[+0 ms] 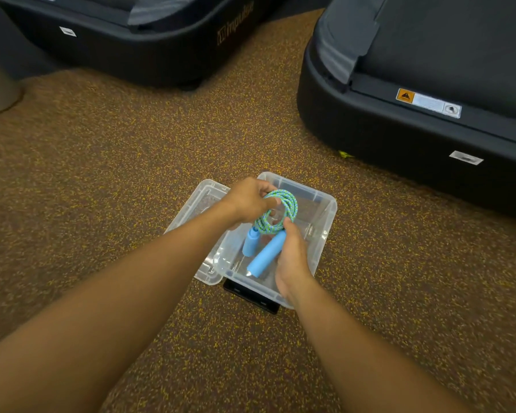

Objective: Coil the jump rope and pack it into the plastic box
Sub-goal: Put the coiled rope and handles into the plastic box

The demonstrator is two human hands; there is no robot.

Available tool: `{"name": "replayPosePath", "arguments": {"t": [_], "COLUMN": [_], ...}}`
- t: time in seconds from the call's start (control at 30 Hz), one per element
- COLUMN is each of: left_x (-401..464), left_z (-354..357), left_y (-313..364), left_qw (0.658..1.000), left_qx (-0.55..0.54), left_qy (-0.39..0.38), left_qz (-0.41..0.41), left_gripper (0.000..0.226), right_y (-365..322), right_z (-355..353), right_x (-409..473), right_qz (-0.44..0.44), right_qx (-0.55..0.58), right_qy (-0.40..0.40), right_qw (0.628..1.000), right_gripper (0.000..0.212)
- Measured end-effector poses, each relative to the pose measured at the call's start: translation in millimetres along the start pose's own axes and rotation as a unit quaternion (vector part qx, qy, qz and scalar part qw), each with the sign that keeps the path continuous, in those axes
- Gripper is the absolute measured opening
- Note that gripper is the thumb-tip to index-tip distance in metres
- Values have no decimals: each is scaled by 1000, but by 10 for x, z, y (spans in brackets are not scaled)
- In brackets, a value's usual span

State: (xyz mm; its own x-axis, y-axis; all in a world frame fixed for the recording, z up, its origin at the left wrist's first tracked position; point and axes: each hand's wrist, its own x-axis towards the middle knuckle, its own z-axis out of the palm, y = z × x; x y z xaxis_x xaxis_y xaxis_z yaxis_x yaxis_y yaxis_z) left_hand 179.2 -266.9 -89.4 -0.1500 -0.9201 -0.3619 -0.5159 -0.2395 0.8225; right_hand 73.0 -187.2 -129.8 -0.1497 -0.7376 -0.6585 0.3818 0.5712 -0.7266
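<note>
The jump rope (286, 204) is a coiled blue-green braided cord with two light blue foam handles (265, 254). I hold it over the open clear plastic box (325, 222) on the floor. My left hand (248, 199) grips the top of the coil. My right hand (292, 257) pinches the coil's lower end, just above the longer handle. Both handles point down into the box. Whether they touch its bottom is unclear.
The box's clear lid (200, 201) lies flat to the left, partly under the box. A black clip piece (251, 296) shows at the box's near edge. Black treadmill bases stand at the back left (149, 55) and right (414, 129) on speckled brown flooring.
</note>
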Motion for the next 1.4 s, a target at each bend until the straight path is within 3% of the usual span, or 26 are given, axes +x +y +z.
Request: {"name": "replayPosePath", "arguments": {"t": [0.1, 0.27, 0.4, 0.63, 0.9, 1.03, 1.4], "left_x": [95, 193, 200, 107, -374, -734, -1735], "left_z": [26, 150, 291, 317, 82, -35, -183], "left_y": [-17, 59, 0, 13, 186, 155, 302], "left_qw": [1000, 985, 980, 975, 992, 994, 965], "left_qx": [20, 169, 199, 220, 123, 40, -152], "left_qy": [6, 24, 9, -4, 26, 104, 194], "left_qz": [-8, 20, 5, -36, 0, 1, -93], "left_gripper": [15, 23, 30, 47, 48, 38, 19], "right_y": [19, 53, 111, 120, -150, -394, -975], "right_z": [49, 119, 104, -16, -34, -156, -376], "right_x": [101, 195, 235, 277, 6, -288, -1079], "right_qz": [29, 57, 45, 12, -32, -67, -136], "right_qx": [18, 33, -35, -144, -209, -219, -314], "right_qy": [11, 14, 58, 97, 67, -2, -101], "right_qw": [999, 998, 997, 985, 975, 974, 934], "right_gripper": [29, 47, 38, 61, 48, 16, 22]}}
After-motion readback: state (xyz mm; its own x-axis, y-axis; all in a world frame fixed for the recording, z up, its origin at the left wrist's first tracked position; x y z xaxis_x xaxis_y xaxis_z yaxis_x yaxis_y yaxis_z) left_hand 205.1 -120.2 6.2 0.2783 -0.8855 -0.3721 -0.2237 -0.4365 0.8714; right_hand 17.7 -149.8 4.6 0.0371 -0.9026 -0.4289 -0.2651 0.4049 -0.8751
